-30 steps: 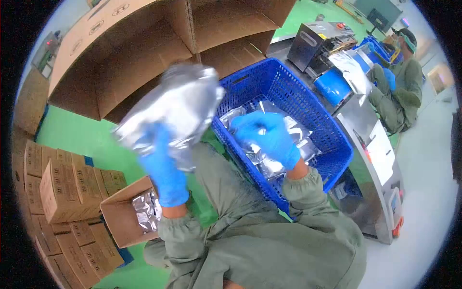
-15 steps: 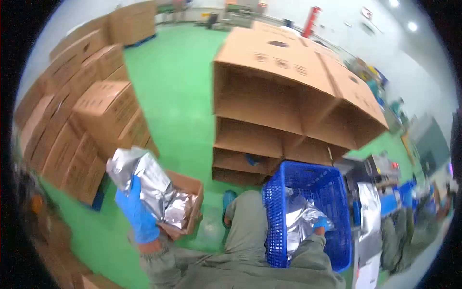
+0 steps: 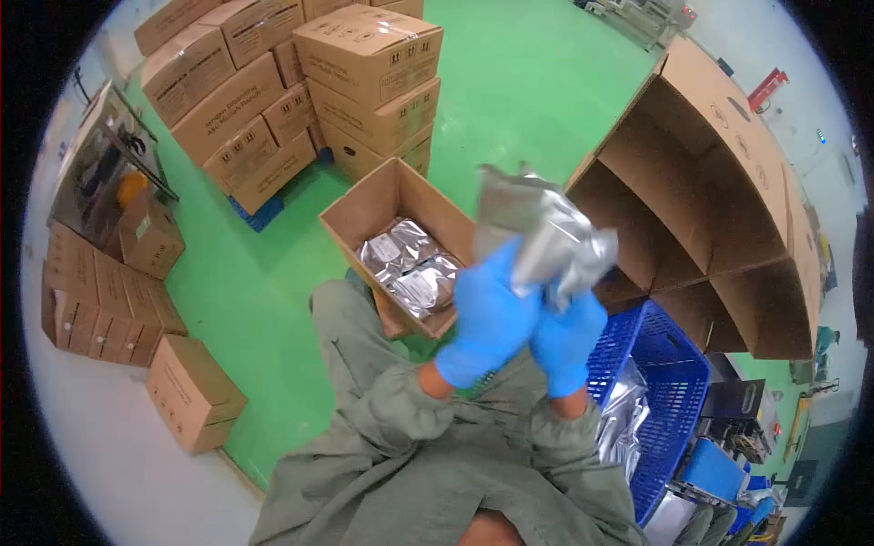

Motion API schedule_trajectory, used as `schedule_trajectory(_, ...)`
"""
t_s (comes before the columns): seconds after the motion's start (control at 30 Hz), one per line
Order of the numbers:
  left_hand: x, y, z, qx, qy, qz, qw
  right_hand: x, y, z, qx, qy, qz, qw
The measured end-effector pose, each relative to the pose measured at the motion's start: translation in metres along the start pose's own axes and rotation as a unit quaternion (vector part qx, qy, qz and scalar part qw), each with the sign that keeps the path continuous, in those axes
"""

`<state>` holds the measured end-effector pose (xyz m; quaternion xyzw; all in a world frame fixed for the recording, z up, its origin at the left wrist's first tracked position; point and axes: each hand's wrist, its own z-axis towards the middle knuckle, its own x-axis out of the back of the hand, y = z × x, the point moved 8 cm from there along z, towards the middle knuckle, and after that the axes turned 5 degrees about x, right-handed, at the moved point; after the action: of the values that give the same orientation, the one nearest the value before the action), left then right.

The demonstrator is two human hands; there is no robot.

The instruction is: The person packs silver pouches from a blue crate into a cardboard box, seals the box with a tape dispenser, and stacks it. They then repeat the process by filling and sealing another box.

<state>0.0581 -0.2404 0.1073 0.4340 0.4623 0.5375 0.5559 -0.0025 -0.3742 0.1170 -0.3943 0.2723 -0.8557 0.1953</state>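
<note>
Silver foil pouches (image 3: 537,214) are held up in front of me, smeared by motion. My left hand (image 3: 494,305), in a blue glove, is closed on their near left side. Close beside it, my right hand (image 3: 569,341), gloved the same, grips a pouch from below at the right. Just left of my hands stands an open cardboard box (image 3: 360,214) with several foil pouches (image 3: 401,250) lying flat inside. Under my right forearm is a blue plastic crate (image 3: 678,364), where more foil pouches (image 3: 626,409) lie.
Large open cartons (image 3: 728,173) are stacked on their sides at the right. Closed cartons (image 3: 373,64) stand on a blue pallet (image 3: 259,214) at the back left. More boxes (image 3: 196,391) sit at the left. Machinery (image 3: 737,409) stands beyond the crate, at lower right.
My view has turned left. My right hand has come up out of the crate holding foil, and my left hand has brought its pouch from the box's left side across to meet it.
</note>
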Motion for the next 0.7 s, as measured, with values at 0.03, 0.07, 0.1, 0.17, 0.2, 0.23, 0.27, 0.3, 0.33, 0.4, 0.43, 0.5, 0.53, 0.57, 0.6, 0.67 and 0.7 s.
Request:
schedule_trajectory(0.03,0.013,-0.007,0.016,0.034,0.001,-0.059,0.998,-0.010,-0.012,0.021,0.030,-0.010,0.049,0.998)
schedule_trajectory(0.07,0.040,-0.020,0.027,0.043,0.032,0.005,0.999,-0.024,-0.008,0.038,0.033,-0.046,0.039,0.998)
schedule_trajectory(0.1,0.057,0.002,0.030,0.101,0.040,-0.143,0.984,-0.042,0.001,0.053,0.031,-0.080,0.030,0.996)
schedule_trajectory(0.17,0.102,-0.025,0.049,0.059,0.109,-0.094,0.988,-0.082,0.026,0.082,0.054,-0.067,0.067,0.994)
schedule_trajectory(0.2,0.118,-0.024,0.054,0.053,0.131,-0.094,0.986,-0.107,0.036,0.096,0.038,-0.130,0.051,0.989)
schedule_trajectory(0.23,0.126,-0.020,0.057,0.049,0.117,-0.085,0.988,-0.130,0.044,0.100,0.021,-0.193,0.036,0.980)
schedule_trajectory(0.27,0.138,-0.019,0.054,0.061,0.131,-0.070,0.987,-0.140,0.051,0.092,0.008,-0.182,0.043,0.982)
schedule_trajectory(0.3,0.146,-0.015,0.055,0.069,0.145,-0.054,0.986,-0.157,0.057,0.086,0.000,-0.208,-0.006,0.978)
schedule_trajectory(0.33,0.150,-0.015,0.062,0.064,0.130,-0.044,0.988,-0.179,0.064,0.081,-0.010,-0.236,-0.057,0.970)
schedule_trajectory(0.4,0.161,-0.030,0.069,0.073,0.145,-0.128,0.978,-0.220,0.060,0.028,0.034,-0.287,-0.061,0.956)
schedule_trajectory(0.43,0.162,-0.033,0.074,0.072,0.129,-0.114,0.982,-0.243,0.060,-0.007,0.074,-0.312,-0.121,0.939)
schedule_trajectory(0.5,0.157,-0.038,0.087,0.075,0.097,-0.172,0.977,-0.245,0.050,-0.075,0.057,-0.397,-0.069,0.914)
schedule_trajectory(0.53,0.153,-0.035,0.079,0.078,0.091,-0.190,0.975,-0.246,0.056,-0.107,0.052,-0.428,-0.074,0.899)
schedule_trajectory(0.57,0.149,-0.039,0.085,0.078,0.073,-0.183,0.977,-0.248,0.054,-0.116,0.039,-0.416,-0.069,0.906)
schedule_trajectory(0.6,0.148,-0.055,0.095,0.107,0.048,-0.233,0.965,-0.251,0.056,-0.122,-0.003,-0.413,-0.038,0.910)
schedule_trajectory(0.67,0.162,-0.115,0.117,0.151,0.053,-0.268,0.950,-0.258,0.061,-0.131,-0.052,-0.407,-0.001,0.912)
schedule_trajectory(0.7,0.181,-0.156,0.128,0.150,0.116,-0.180,0.965,-0.262,0.061,-0.134,-0.039,-0.411,-0.006,0.911)
